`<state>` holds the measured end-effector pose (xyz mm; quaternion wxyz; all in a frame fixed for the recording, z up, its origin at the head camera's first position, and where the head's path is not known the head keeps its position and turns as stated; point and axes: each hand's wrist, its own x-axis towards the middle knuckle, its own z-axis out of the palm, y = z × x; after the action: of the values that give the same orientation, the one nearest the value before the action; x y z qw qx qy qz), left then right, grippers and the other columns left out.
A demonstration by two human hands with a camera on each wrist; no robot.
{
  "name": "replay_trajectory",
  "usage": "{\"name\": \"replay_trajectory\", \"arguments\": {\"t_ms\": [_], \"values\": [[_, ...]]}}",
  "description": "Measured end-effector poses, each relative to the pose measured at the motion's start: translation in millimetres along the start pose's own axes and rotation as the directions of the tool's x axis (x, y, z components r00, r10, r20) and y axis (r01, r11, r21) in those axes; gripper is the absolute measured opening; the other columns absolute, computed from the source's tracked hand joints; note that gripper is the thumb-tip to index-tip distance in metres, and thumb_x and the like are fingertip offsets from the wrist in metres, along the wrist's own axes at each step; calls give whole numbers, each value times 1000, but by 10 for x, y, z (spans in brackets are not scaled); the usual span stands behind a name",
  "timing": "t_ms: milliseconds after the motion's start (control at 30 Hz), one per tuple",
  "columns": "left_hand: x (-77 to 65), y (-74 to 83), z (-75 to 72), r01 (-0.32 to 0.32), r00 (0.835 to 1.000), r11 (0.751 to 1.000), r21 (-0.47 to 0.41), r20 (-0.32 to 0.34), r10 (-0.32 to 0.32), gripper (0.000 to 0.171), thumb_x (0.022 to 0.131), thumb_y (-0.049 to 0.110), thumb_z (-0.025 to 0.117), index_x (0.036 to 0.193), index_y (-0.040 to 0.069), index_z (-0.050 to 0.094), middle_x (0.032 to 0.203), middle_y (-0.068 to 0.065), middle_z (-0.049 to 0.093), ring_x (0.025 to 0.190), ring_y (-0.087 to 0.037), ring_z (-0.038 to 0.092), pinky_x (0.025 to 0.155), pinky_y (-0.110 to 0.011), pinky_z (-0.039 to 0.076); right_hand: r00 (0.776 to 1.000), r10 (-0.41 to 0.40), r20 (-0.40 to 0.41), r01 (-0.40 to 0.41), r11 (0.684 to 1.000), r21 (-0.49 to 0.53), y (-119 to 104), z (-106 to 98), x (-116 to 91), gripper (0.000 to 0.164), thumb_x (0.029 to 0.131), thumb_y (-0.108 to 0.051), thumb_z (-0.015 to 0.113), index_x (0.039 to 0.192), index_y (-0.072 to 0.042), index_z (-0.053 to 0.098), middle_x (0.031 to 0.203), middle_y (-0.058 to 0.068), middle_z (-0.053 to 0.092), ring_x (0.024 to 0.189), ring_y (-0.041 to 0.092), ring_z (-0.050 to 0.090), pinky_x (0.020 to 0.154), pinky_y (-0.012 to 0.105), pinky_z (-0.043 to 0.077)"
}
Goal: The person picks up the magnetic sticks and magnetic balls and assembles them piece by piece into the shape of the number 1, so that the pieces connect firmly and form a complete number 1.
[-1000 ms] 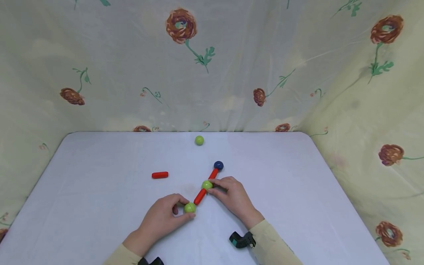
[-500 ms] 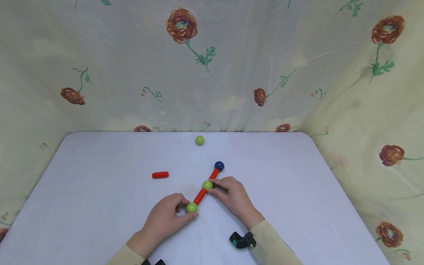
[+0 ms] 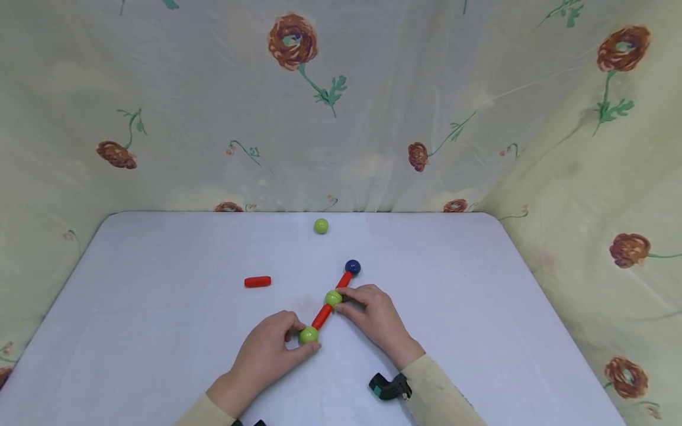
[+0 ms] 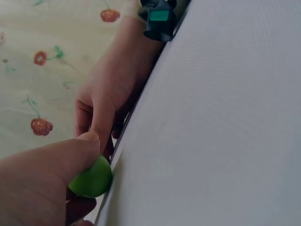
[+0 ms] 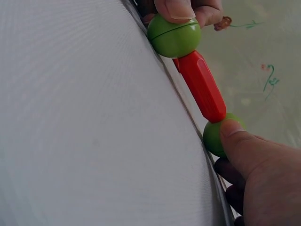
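My left hand point(image 3: 266, 349) pinches a green ball point(image 3: 308, 336) between thumb and fingers, at the near end of a slanting row of pieces. That ball touches a red rod point(image 3: 322, 317), whose far end meets a second green ball point(image 3: 333, 298). Thumb and fingertips of my right hand point(image 3: 380, 322) hold this second ball. Beyond it a second red rod point(image 3: 343, 280) leads to a dark blue ball point(image 3: 353, 267). From the right wrist, the faceted red rod point(image 5: 202, 87) shows between both green balls. The left wrist view has the pinched ball point(image 4: 92, 179) partly covered by my thumb.
A loose red rod point(image 3: 258, 281) lies on the white table point(image 3: 160, 307) left of the row. One more green ball point(image 3: 321, 225) sits near the table's back edge. Flower-patterned cloth point(image 3: 367, 106) hangs behind and along the sides.
My left hand has shifted slightly right with its green ball, and the small gap to the red rod has closed. My right hand stays in place on the middle ball.
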<state>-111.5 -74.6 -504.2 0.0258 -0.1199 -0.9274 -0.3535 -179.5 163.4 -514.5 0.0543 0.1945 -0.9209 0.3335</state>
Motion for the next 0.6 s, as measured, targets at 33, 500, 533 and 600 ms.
{"name": "replay_trajectory", "arguments": {"t_ms": [33,500,533,600], "values": [[-1,0,2,3,1000,1000,2,3,-3,29,77,42,89,91,29,67,74,17,54,70,-1,46,62,-18,41,1000,2,2,-2,1000,2,0,0,-1,36,88,-36,79,123,-26,75,106,-9,76,104,12,65,91,36,56],[-2,-8,17,16,1000,1000,17,3,-16,31,76,45,89,92,29,67,75,17,54,69,-2,46,61,-18,41,1000,14,8,-14,1000,-7,-14,-3,-2,37,88,-36,79,124,-26,75,106,-9,76,105,11,65,92,36,56],[-1,-6,15,17,1000,1000,17,4,-17,31,76,45,89,92,29,67,75,17,54,69,-2,46,61,-18,41,1000,11,7,-11,1000,-7,-14,-4,-3,37,88,-37,79,124,-26,75,106,-9,76,105,12,65,91,36,56],[-1,-1,10,20,1000,1000,16,6,-20,31,76,44,89,92,29,67,75,16,54,69,-2,46,62,-18,41,1000,5,5,-4,1000,-7,-10,-3,-3,37,89,-36,79,124,-25,75,106,-8,76,104,12,65,91,35,56]]}}
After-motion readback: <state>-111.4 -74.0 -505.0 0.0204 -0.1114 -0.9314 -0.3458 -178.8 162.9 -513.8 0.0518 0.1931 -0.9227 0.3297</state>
